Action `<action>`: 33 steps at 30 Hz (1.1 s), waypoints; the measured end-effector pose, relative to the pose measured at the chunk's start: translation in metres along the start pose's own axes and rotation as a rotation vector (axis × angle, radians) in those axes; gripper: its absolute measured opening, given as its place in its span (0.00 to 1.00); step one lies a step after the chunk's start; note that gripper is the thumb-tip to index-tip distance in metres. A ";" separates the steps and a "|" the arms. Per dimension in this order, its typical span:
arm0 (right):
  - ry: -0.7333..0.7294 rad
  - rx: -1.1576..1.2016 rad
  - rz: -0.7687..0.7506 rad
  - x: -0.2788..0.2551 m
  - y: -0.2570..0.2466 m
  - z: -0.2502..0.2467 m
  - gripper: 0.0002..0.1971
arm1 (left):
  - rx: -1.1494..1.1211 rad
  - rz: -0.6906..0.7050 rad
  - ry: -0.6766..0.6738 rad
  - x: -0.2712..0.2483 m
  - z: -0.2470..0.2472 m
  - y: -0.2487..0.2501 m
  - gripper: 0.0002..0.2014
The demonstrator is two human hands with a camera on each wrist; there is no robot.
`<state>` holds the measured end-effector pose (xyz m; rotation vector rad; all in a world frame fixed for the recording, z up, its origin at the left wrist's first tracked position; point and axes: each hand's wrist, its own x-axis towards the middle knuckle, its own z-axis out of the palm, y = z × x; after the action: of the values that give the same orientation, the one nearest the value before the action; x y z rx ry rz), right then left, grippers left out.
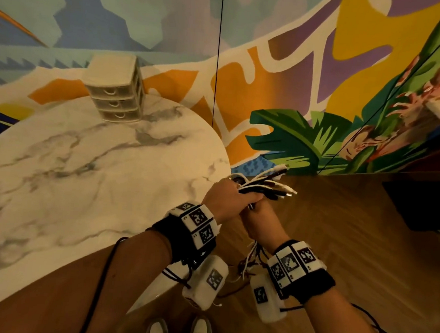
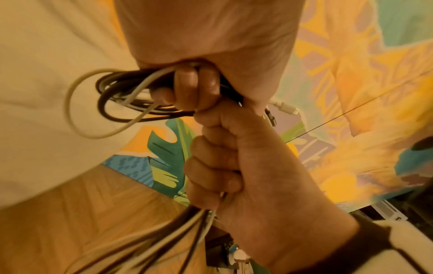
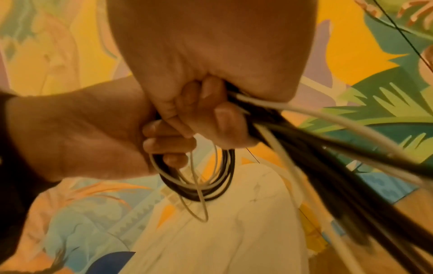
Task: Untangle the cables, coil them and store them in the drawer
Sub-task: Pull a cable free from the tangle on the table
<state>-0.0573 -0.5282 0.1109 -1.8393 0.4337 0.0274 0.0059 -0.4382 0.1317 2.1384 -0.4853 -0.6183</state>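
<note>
Both hands are fists on one bundle of black and white cables [image 1: 269,187], held in the air just off the right edge of the marble table [image 1: 84,171]. My left hand [image 1: 227,200] grips the coiled part [image 2: 112,100], whose loops [image 3: 206,185] hang from its fingers. Just behind it, my right hand [image 1: 259,220] grips the loose strands [image 3: 328,163], which trail down [image 2: 164,237] under the wrists. Several plug ends [image 1: 286,193] stick out past the left hand. A small three-drawer unit [image 1: 117,93] stands at the table's far edge, all drawers closed.
A painted mural wall [image 1: 297,68] runs behind the table. A wooden floor [image 1: 338,238] lies to the right, with a dark object [image 1: 422,204] at its right edge. My shoes [image 1: 178,331] show below the hands.
</note>
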 end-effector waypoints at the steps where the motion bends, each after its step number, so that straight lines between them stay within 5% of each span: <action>1: -0.008 -0.025 0.005 0.001 0.005 0.000 0.21 | -0.006 0.006 0.018 0.000 0.000 0.002 0.21; 5: -0.018 0.025 -0.006 -0.006 0.018 0.004 0.15 | -0.016 0.074 0.085 -0.004 -0.001 0.014 0.14; 12: -0.041 -0.106 0.357 -0.008 0.084 -0.002 0.22 | -0.017 0.231 0.274 0.002 -0.043 0.039 0.17; 19: -0.140 -0.270 0.539 -0.003 0.142 -0.005 0.20 | -0.041 0.331 0.419 0.003 -0.074 0.046 0.20; 33: -0.105 -0.374 0.708 0.020 0.124 -0.004 0.18 | -0.075 0.363 0.602 0.007 -0.127 0.050 0.14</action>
<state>-0.0775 -0.5678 -0.0062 -1.9409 1.0381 0.7254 0.0793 -0.3919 0.2375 1.9682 -0.4801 0.2091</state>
